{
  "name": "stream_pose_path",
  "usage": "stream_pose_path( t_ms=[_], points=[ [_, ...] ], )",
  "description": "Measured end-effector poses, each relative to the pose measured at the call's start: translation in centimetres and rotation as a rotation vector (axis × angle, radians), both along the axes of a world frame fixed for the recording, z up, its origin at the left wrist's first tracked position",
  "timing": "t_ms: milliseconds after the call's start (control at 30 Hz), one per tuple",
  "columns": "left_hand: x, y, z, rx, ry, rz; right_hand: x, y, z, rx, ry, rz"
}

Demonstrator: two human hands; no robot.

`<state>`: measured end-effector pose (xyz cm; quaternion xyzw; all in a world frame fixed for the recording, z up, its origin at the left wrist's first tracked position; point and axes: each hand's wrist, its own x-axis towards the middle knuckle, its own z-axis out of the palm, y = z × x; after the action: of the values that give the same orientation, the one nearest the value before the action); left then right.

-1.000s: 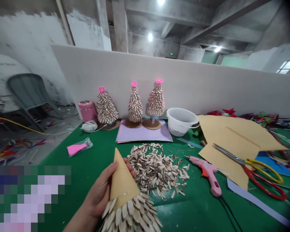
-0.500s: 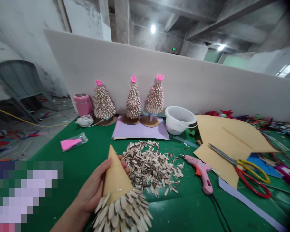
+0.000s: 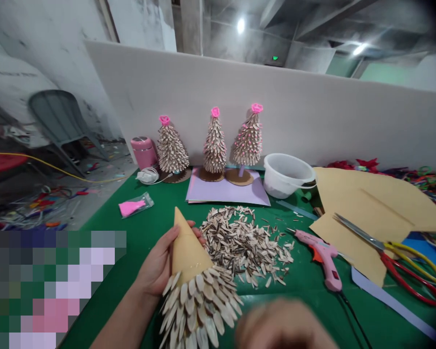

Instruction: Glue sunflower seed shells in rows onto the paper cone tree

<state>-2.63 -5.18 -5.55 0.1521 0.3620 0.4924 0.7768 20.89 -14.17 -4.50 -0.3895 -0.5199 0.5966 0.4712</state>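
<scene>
My left hand [image 3: 154, 266] is wrapped round a tan paper cone [image 3: 189, 249], its tip pointing up and away from me. Overlapping seed shells [image 3: 199, 300] cover the cone's lower part, and a shiny bead of glue shows just above their top row. At the bottom edge my right hand [image 3: 283, 325] is a blur, just right of the cone; its fingers cannot be made out. Beyond the cone lies a loose pile of sunflower seed shells [image 3: 243, 242]. To the right a pink glue gun [image 3: 323, 254] rests on the green table, its nozzle towards the pile.
Three shell-covered trees [image 3: 215, 145] with pink tops stand at the back. Beside them are a white bucket [image 3: 288, 177] and a pink canister [image 3: 144, 152]. Scissors [image 3: 380, 245] lie on tan paper [image 3: 370, 198] at right. A pink item in a plastic bag [image 3: 136, 206] lies left.
My right hand has come into view at the bottom. The camera view has turned left, so the scene sits further right. My left hand still holds the cone.
</scene>
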Motion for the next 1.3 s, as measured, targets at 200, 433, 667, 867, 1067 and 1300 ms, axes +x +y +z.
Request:
stream_pose_path(
  t_ms=[200, 433, 667, 867, 1067, 1300],
  points=[
    [0.1, 0.0, -0.4, 0.01, 0.027, -0.063, -1.4, 4.7, -1.9, 0.087, -0.375, -0.513],
    [0.0, 0.2, -0.8, -0.021, 0.037, -0.088, -1.1, 8.5, -6.1, 0.258, -0.781, -0.44],
    [-0.4, 0.4, -0.8, -0.025, 0.043, -0.07, -2.4, 8.3, -6.5, 0.348, -1.023, -0.322],
    [-0.3, 0.5, -0.7, -0.051, 0.039, -0.064, -3.9, 9.2, -6.2, 0.365, -1.128, -0.278],
    [-0.3, 0.5, -0.7, -0.066, 0.036, -0.072, -3.4, 8.8, -6.3, 0.353, -1.072, -0.303],
    [-0.3, 0.5, -0.7, -0.028, 0.047, -0.094, -2.1, 8.5, -6.3, 0.253, -0.839, -0.322]
  ],
)
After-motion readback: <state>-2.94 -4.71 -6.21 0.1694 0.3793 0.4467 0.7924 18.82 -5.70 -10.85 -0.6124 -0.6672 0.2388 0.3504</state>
